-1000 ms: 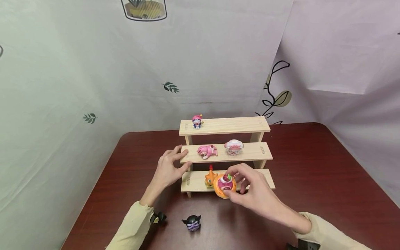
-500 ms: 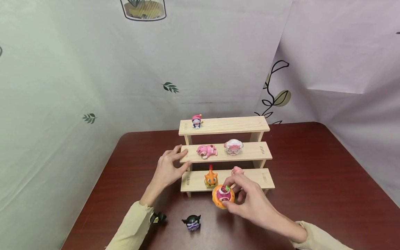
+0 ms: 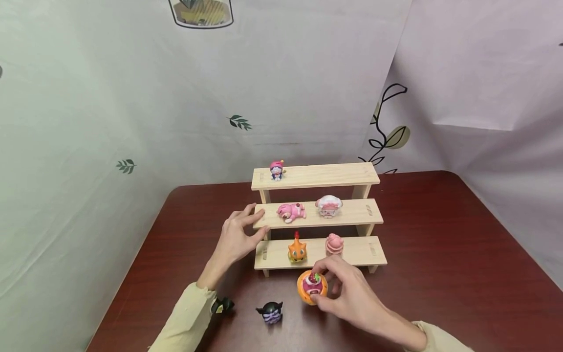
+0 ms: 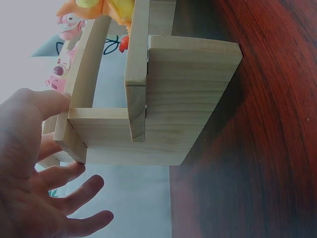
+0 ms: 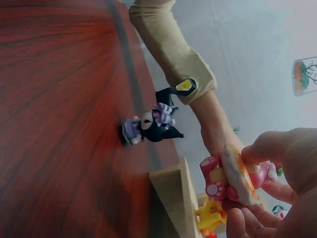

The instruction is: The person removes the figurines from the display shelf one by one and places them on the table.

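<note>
In the head view my right hand pinches a pink toy figurine with an orange ring between thumb and fingers. It is held in front of the lowest step of a wooden three-tier display shelf. The right wrist view shows the figurine's pink feet and the ring's white underside. My left hand grips the left end of the middle step, its thumb and fingertips on the board. On the table stands a black-and-purple figurine, left of my right hand.
Bottom step: an orange figurine and a pink swirl-topped figurine. Middle step: a lying pink figurine and a white-and-pink one. A pink-hatted figurine stands on top. Behind the dark red table hangs a printed cloth.
My right hand has drawn the ringed figurine away from the bottom step toward the table's front, uncovering the pink swirl-topped figurine. My left hand has stayed on the shelf.
</note>
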`<state>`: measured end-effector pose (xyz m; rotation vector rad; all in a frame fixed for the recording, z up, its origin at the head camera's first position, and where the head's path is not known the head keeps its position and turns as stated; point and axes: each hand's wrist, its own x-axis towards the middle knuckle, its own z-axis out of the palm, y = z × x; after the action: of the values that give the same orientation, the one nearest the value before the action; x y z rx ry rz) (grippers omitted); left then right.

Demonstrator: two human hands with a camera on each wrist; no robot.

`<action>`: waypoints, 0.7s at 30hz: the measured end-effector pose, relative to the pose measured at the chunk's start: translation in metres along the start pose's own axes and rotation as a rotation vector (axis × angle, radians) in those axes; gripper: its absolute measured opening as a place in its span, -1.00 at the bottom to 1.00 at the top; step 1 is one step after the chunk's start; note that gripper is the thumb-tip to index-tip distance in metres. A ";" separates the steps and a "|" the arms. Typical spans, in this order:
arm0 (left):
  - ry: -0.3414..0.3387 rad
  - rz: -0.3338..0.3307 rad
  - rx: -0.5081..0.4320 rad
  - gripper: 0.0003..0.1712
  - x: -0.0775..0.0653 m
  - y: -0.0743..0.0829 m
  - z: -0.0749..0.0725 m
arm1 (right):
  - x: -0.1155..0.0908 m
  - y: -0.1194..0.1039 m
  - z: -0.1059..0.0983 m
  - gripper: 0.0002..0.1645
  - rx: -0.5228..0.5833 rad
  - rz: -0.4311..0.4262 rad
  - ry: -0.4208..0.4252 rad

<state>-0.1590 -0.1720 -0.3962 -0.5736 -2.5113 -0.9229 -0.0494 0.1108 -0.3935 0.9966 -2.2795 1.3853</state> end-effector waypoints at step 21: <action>-0.007 0.005 0.014 -0.48 0.000 0.000 0.000 | -0.016 0.005 0.019 -0.43 0.052 0.095 -0.099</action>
<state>-0.1587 -0.1720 -0.3959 -0.5796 -2.5189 -0.9022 -0.0393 0.1024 -0.4152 1.0058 -2.4021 1.4708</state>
